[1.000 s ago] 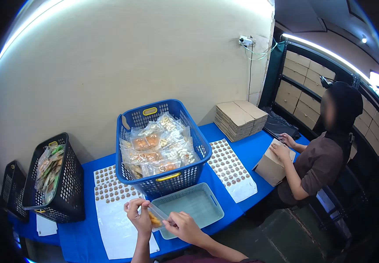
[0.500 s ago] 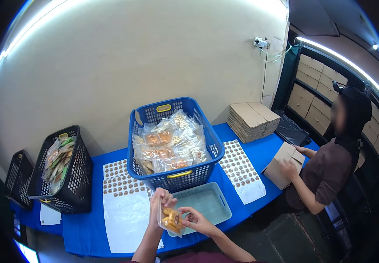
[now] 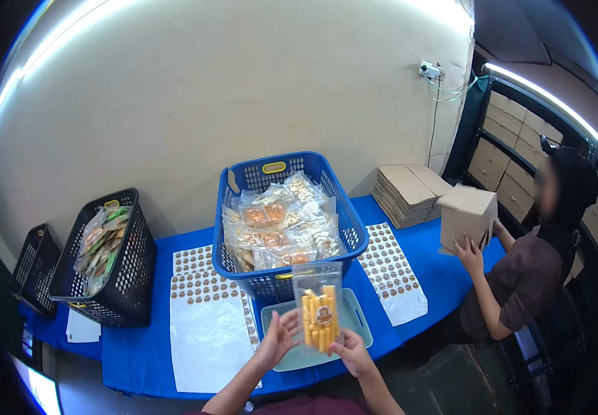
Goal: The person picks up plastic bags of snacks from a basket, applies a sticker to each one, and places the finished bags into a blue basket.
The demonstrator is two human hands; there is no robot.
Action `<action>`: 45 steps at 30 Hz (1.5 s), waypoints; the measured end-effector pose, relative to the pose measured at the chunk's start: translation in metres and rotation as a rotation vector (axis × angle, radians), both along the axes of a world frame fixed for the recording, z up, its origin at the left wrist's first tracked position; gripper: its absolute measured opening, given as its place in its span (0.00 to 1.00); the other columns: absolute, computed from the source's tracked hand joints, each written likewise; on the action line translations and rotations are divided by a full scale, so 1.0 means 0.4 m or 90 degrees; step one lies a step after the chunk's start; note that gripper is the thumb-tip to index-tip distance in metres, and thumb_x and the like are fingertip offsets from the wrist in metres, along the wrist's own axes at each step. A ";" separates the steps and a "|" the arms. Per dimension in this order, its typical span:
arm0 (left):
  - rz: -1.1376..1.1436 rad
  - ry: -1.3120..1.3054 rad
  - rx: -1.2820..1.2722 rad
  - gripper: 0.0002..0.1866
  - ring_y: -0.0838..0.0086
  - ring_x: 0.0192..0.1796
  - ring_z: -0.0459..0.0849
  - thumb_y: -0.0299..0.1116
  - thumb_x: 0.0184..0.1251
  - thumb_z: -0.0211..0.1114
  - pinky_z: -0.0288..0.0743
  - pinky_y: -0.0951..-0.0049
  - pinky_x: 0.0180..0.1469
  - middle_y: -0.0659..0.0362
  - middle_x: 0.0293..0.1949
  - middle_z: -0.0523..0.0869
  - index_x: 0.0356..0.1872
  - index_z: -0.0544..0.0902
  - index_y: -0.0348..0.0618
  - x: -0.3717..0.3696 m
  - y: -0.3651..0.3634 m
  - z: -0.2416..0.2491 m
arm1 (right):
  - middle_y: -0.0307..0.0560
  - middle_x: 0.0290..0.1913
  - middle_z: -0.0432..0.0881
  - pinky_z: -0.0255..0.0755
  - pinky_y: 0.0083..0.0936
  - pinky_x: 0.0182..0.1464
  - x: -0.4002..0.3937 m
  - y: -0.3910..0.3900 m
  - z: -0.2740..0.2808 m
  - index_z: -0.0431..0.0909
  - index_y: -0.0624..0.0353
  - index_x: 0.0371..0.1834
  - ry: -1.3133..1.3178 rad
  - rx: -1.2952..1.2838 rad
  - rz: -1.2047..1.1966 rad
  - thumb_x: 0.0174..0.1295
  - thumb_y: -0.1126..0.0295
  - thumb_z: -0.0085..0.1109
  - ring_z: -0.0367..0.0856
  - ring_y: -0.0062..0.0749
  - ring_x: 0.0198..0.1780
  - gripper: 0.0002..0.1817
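Observation:
A clear zip bag of yellow stick snacks [image 3: 318, 311] with a round brown sticker hangs upright in front of me. My right hand [image 3: 354, 354] pinches its lower right corner between thumb and fingers. On the bag's left side my left hand [image 3: 278, 342] is open, fingers apart, close to the bag's edge. Beneath both hands lies a pale green plastic tray [image 3: 364, 333]. Just behind it stands a blue basket [image 3: 351, 243], filled with clear packs of white and orange snacks [image 3: 271, 214].
Sheets of round stickers lie left [image 3: 205, 287] and right [image 3: 390, 270] of the basket on a blue cloth [image 3: 140, 360]. Black baskets [image 3: 133, 277] stand at left. Flattened cardboard [image 3: 410, 187] is stacked at right, near a co-worker [image 3: 520, 277] holding a carton [image 3: 466, 214].
The snack bag has been raised and turned upright, its sticker now facing me. My left hand has let go of it. The co-worker has lifted and turned the carton.

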State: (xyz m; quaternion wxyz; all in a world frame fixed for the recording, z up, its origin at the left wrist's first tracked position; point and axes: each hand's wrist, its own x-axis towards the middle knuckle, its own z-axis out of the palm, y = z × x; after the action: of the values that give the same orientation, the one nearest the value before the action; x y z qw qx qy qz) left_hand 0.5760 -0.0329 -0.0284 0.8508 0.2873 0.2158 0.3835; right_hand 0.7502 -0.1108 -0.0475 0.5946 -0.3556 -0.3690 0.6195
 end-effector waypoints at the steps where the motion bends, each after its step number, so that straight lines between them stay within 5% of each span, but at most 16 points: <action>1: -0.008 0.112 0.075 0.26 0.74 0.52 0.72 0.49 0.67 0.47 0.65 0.70 0.54 0.57 0.47 0.76 0.55 0.68 0.36 0.001 -0.017 -0.017 | 0.39 0.33 0.76 0.67 0.18 0.39 0.005 -0.002 -0.002 0.71 0.62 0.39 -0.006 0.014 -0.049 0.54 0.72 0.60 0.73 0.20 0.34 0.12; 3: -0.026 0.334 0.224 0.23 0.81 0.44 0.75 0.45 0.67 0.52 0.69 0.79 0.46 0.62 0.41 0.78 0.53 0.70 0.34 0.007 -0.047 -0.040 | 0.39 0.32 0.75 0.67 0.16 0.36 0.012 -0.006 -0.023 0.71 0.61 0.38 -0.038 0.006 -0.071 0.55 0.71 0.61 0.72 0.18 0.33 0.11; 4: -0.075 0.340 0.315 0.16 0.89 0.31 0.71 0.37 0.65 0.57 0.64 0.87 0.31 0.68 0.31 0.78 0.45 0.76 0.34 0.009 -0.043 -0.049 | 0.39 0.33 0.75 0.67 0.15 0.35 0.012 -0.012 -0.034 0.70 0.61 0.37 -0.043 -0.013 -0.073 0.55 0.71 0.61 0.72 0.17 0.33 0.11; 7: -0.015 0.356 0.383 0.13 0.91 0.25 0.66 0.37 0.63 0.59 0.58 0.86 0.24 0.71 0.24 0.76 0.37 0.79 0.36 0.023 -0.052 -0.055 | 0.38 0.34 0.75 0.68 0.15 0.35 0.002 -0.021 -0.036 0.69 0.62 0.41 -0.035 -0.017 -0.087 0.55 0.71 0.60 0.73 0.17 0.34 0.14; 11: -0.015 0.455 0.443 0.12 0.89 0.29 0.70 0.37 0.63 0.58 0.63 0.84 0.29 0.66 0.25 0.79 0.34 0.79 0.37 0.026 -0.065 -0.049 | 0.39 0.35 0.76 0.70 0.17 0.39 -0.003 -0.049 -0.020 0.65 0.65 0.49 -0.039 -0.029 -0.082 0.56 0.70 0.61 0.74 0.20 0.36 0.21; 16: 0.045 0.499 0.712 0.15 0.59 0.39 0.80 0.37 0.57 0.63 0.72 0.68 0.44 0.51 0.36 0.81 0.41 0.80 0.38 0.037 -0.092 -0.063 | 0.44 0.40 0.77 0.70 0.19 0.43 0.039 -0.078 -0.036 0.68 0.68 0.49 -0.128 -0.079 -0.045 0.56 0.70 0.60 0.76 0.23 0.38 0.20; 19: 0.010 0.480 0.708 0.17 0.60 0.44 0.79 0.38 0.57 0.63 0.70 0.68 0.50 0.52 0.39 0.80 0.43 0.79 0.38 0.040 -0.101 -0.053 | 0.44 0.40 0.78 0.70 0.19 0.43 0.052 -0.097 -0.057 0.69 0.68 0.48 -0.118 -0.072 -0.038 0.56 0.70 0.60 0.76 0.22 0.38 0.19; 23: -0.013 0.440 0.583 0.20 0.69 0.38 0.82 0.40 0.55 0.66 0.75 0.71 0.41 0.50 0.39 0.80 0.43 0.78 0.34 0.043 -0.108 -0.079 | 0.41 0.36 0.78 0.68 0.16 0.37 0.042 -0.099 -0.073 0.70 0.68 0.47 -0.138 -0.075 -0.093 0.56 0.69 0.60 0.74 0.19 0.33 0.18; 29: -0.075 0.432 0.431 0.19 0.81 0.29 0.79 0.38 0.54 0.67 0.73 0.79 0.32 0.54 0.27 0.83 0.39 0.79 0.31 0.034 -0.086 -0.103 | 0.41 0.33 0.77 0.67 0.14 0.32 0.022 -0.095 -0.054 0.70 0.67 0.47 -0.215 -0.103 -0.132 0.57 0.65 0.60 0.72 0.17 0.29 0.20; 34: 0.057 0.522 0.529 0.10 0.85 0.21 0.68 0.32 0.55 0.66 0.63 0.81 0.24 0.63 0.17 0.75 0.26 0.78 0.34 0.027 -0.047 -0.050 | 0.44 0.36 0.77 0.70 0.16 0.37 -0.004 -0.075 -0.035 0.67 0.67 0.51 -0.155 0.003 -0.167 0.59 0.69 0.56 0.74 0.19 0.34 0.19; 37: 0.288 0.442 0.493 0.09 0.84 0.21 0.66 0.30 0.55 0.64 0.61 0.80 0.24 0.63 0.17 0.71 0.24 0.77 0.34 0.011 0.030 -0.052 | 0.49 0.39 0.78 0.71 0.18 0.40 0.019 -0.078 -0.019 0.66 0.67 0.52 -0.161 0.025 -0.205 0.60 0.72 0.54 0.75 0.22 0.35 0.19; 43: 0.675 0.293 0.620 0.08 0.83 0.29 0.68 0.30 0.63 0.58 0.62 0.83 0.32 0.64 0.26 0.71 0.32 0.73 0.35 -0.049 0.134 0.061 | 0.51 0.37 0.79 0.71 0.17 0.39 0.112 -0.139 -0.059 0.69 0.67 0.47 -0.208 -0.045 -0.332 0.60 0.74 0.52 0.76 0.23 0.33 0.13; 45: 0.700 0.298 0.654 0.07 0.83 0.28 0.66 0.29 0.63 0.57 0.61 0.84 0.32 0.65 0.26 0.69 0.31 0.72 0.36 -0.050 0.159 0.095 | 0.49 0.35 0.79 0.70 0.16 0.38 0.128 -0.163 -0.060 0.71 0.68 0.44 -0.210 -0.067 -0.388 0.60 0.74 0.51 0.76 0.22 0.32 0.11</action>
State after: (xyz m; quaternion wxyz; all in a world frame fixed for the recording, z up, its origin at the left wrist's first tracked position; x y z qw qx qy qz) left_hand 0.5561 0.0307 0.0097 0.2323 0.5698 0.2962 0.7305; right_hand 0.8015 -0.1758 -0.0713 0.6656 -0.5750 -0.3042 0.3658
